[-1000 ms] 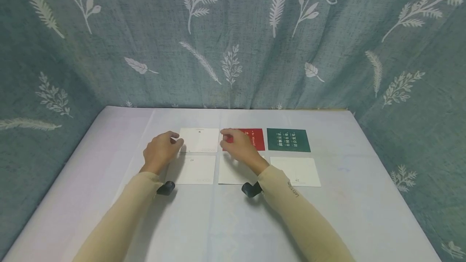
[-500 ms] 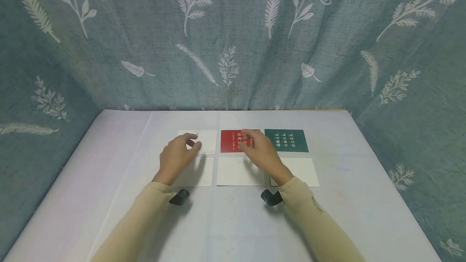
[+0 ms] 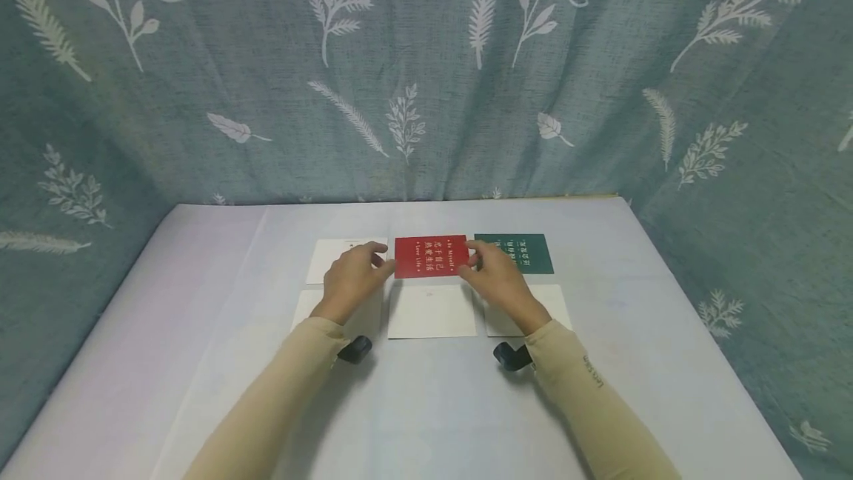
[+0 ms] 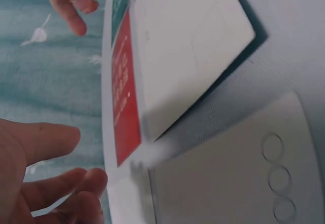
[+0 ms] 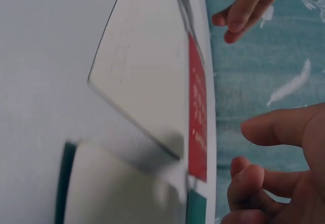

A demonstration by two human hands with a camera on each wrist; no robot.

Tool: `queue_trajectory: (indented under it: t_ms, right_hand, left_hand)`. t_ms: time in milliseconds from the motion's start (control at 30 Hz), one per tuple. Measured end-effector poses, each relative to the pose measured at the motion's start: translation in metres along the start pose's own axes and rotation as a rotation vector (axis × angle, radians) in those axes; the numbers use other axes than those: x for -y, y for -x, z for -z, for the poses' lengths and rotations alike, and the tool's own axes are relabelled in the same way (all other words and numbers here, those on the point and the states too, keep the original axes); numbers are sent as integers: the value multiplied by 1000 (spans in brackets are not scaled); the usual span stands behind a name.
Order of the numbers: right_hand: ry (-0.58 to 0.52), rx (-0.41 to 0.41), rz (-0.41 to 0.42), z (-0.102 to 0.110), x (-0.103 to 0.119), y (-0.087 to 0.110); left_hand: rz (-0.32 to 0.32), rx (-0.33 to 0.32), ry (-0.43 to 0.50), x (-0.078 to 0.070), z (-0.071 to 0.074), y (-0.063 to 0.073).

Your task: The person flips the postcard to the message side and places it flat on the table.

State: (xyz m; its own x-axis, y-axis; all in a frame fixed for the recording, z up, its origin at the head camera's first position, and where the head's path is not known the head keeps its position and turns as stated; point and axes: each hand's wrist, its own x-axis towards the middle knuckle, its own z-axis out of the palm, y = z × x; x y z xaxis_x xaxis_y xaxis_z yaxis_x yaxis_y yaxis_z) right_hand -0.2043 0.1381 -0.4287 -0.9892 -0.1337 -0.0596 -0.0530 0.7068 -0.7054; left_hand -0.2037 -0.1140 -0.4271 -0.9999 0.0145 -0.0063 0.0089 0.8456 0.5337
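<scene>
1. The red card (image 3: pixel 431 256) lies flat on the counter (image 3: pixel 426 406), in the middle of the far row; its sideways print reads "Be Myself", "忠于自己", "热爱生活" and "Love Life".
2. The green card (image 3: pixel 533 252) lies just right of the red card; "还会发光" is readable on it, the other lines partly covered.
3. A far-left white card (image 3: pixel 328 261) sits just left of the red card, its print too small to read.
4. Three more white cards form the row nearer the person than the red card: the middle one (image 3: pixel 432 312) directly below it, the others on either side.
5. The left hand (image 3: pixel 352 280) is at the red card's left edge, thumb and fingers apart, holding nothing.
6. The right hand (image 3: pixel 498 280) is at the red card's right edge, likewise apart.
7. Half a second ago the right hand covered part of the red card's print; now all shows. The left hand has moved closer to the red card.
</scene>
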Motion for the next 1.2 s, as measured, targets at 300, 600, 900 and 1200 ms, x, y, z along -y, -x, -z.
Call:
queue_trajectory:
  t_ms: [300,600,900,1200]
  right_hand:
    - [67,36,-27,1,-10,-13]
    - [73,91,-88,1,-9,-24]
    - [110,135,-119,0,-4,-29]
    - [95,128,-132,-4,2,-28]
  left_hand:
    - [79,107,-16,-10,-10,-14]
    - [125,130,-45,-14,-15,-22]
    - [144,158,-74,-16,-17,-25]
    - [143,160,-102,-20,-18,-25]
